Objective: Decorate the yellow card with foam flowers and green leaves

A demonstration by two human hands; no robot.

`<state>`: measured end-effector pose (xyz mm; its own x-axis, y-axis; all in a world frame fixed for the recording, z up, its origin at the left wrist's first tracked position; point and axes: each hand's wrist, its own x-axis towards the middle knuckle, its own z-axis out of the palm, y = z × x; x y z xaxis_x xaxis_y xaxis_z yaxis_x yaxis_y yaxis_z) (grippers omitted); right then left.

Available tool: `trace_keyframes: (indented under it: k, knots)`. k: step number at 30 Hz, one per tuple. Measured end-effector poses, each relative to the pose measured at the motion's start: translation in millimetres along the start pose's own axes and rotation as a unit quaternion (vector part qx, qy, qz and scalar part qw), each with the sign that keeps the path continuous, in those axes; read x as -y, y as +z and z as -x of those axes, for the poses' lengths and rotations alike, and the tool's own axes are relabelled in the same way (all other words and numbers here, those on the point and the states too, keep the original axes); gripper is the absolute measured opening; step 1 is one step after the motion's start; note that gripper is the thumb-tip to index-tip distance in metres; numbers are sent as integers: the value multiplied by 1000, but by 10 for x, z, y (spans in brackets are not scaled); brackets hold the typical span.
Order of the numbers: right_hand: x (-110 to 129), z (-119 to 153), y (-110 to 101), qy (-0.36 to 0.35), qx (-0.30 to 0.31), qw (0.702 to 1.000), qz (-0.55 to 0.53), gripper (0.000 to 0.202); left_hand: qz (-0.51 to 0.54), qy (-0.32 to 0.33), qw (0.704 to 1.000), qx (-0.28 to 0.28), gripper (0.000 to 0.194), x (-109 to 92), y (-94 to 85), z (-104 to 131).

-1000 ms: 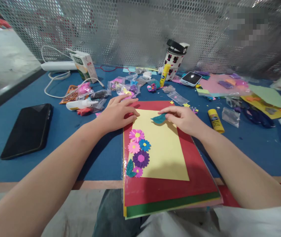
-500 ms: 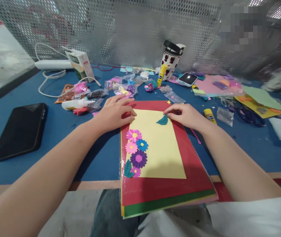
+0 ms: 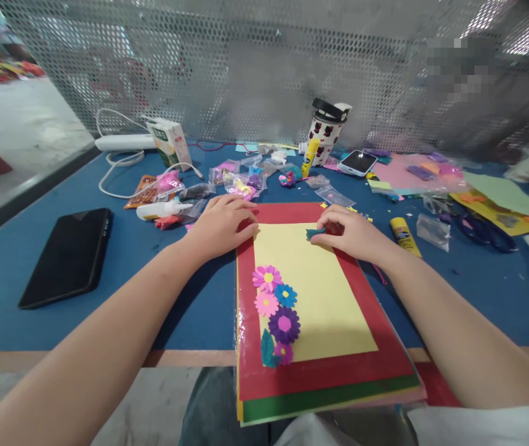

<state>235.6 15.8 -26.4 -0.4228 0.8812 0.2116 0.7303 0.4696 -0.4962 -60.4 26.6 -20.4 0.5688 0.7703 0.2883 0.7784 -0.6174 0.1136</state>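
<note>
A pale yellow sheet (image 3: 320,297) lies on a red sheet (image 3: 339,379), over green and other coloured sheets at the table's front edge. Paper flowers in pink, blue and purple (image 3: 284,324) run down its left side, with teal leaves (image 3: 268,348) at the bottom. My left hand (image 3: 227,226) rests on the upper left edge of the sheets, its fingers apart and holding nothing. Near the upper right corner of the yellow sheet, my right hand (image 3: 345,232) pinches a teal leaf (image 3: 314,233) between thumb and fingers.
A black tablet (image 3: 69,257) lies at the left. Behind are a carton (image 3: 170,144), small plastic bags, a patterned cup (image 3: 324,133) and a phone (image 3: 358,162). To the right are a glue stick (image 3: 404,236), scissors (image 3: 487,232) and coloured paper.
The view has shifted, so the table and sheets appear lower and further right. In my right hand the teal leaf has turned and now shows as a narrower strip.
</note>
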Motion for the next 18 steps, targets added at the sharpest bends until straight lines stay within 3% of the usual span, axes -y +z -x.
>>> trace_keyframes:
  k: [7,14,18]
  knots:
    - [3,-31,76,7,-111,993,-43,29,17,-37,998,-53,32,10,-95,7]
    - [35,-41,84,127,-115,983,-72,42,18,-47,994,-95,32,47,-142,31]
    - [-33,-85,124,131,-141,960,-205,38,19,-55,994,-96,33,28,-174,40]
